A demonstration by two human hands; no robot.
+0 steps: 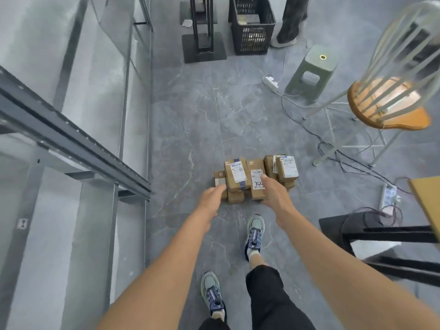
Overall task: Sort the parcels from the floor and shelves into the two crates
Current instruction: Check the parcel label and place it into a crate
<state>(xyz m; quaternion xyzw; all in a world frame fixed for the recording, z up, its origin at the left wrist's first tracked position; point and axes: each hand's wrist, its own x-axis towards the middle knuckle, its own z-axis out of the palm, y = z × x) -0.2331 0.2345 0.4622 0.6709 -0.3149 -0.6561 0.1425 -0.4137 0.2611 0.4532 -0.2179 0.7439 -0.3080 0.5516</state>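
A cluster of several small brown cardboard parcels (256,177) with white shipping labels sits between my two hands, in front of me above the grey floor. My left hand (213,201) grips the left side of the cluster, fingers curled against the lower boxes. My right hand (273,194) holds the right side, its thumb lying on a labelled box marked with handwriting. A black slatted crate (252,27) stands on the floor far ahead, with something inside that I cannot make out. Only that one crate is in view.
Grey metal shelving (71,139) runs along the left. A person's leg (290,20) stands beside the crate, next to a black stand (202,44). A green stool (312,72), an orange-seated chair (388,103), power strips (270,82) with loose cables and a black frame (381,234) fill the right.
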